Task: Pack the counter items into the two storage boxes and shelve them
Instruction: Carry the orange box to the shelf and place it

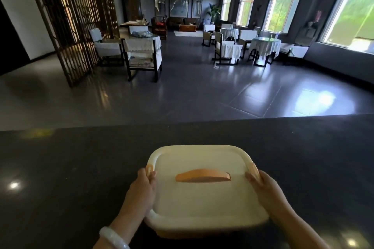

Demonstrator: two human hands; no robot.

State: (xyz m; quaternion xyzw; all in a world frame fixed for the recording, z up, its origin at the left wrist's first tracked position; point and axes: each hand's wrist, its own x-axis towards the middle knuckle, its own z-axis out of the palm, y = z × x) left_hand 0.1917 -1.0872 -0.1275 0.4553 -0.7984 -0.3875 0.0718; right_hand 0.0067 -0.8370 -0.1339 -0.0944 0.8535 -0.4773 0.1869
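Observation:
A cream storage box [202,198] with its lid on stands on the dark counter [70,168] right in front of me. An orange handle [203,176] lies flat in the middle of the lid. An orange side latch [149,170] shows at the left edge and another orange side latch [254,169] at the right. My left hand [142,190] grips the box's left side, thumb on the lid by the latch. My right hand [263,186] grips the right side the same way. The box's contents are hidden.
The counter's far edge [182,122] runs across the view, with a shiny tiled floor beyond. Tables and chairs with white covers [141,54] stand further off, a wooden lattice screen [77,22] at the left, windows at the right. A pale bangle [113,238] circles my left wrist.

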